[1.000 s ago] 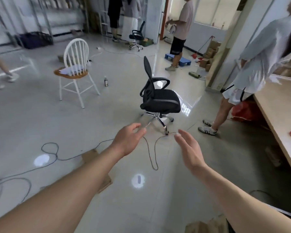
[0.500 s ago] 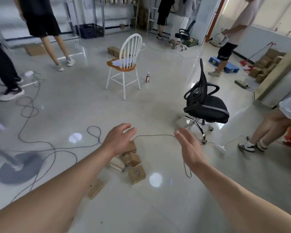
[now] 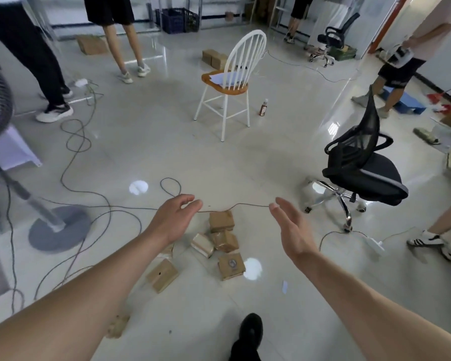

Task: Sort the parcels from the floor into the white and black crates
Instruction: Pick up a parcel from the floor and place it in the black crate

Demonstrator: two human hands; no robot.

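parcels are found clustered on the floor, below and between both hands. left hand and right hand are held open, nothing gripped. a cord is noted along the cluster's far edge.

Two bare forearms are shown: the left forearm is seen in the lower left corner of the frame and the right forearm in the lower right corner. Both are uncovered from the frame edges to the wrists. The left hand and the right hand, near the middle of the frame, are likewise bare. A black, round-toed shoe of matte material is seen at the bottom centre. A dark trouser leg is seen below it at the bottom edge, meeting the shoe. Laces and sole cannot be made out.
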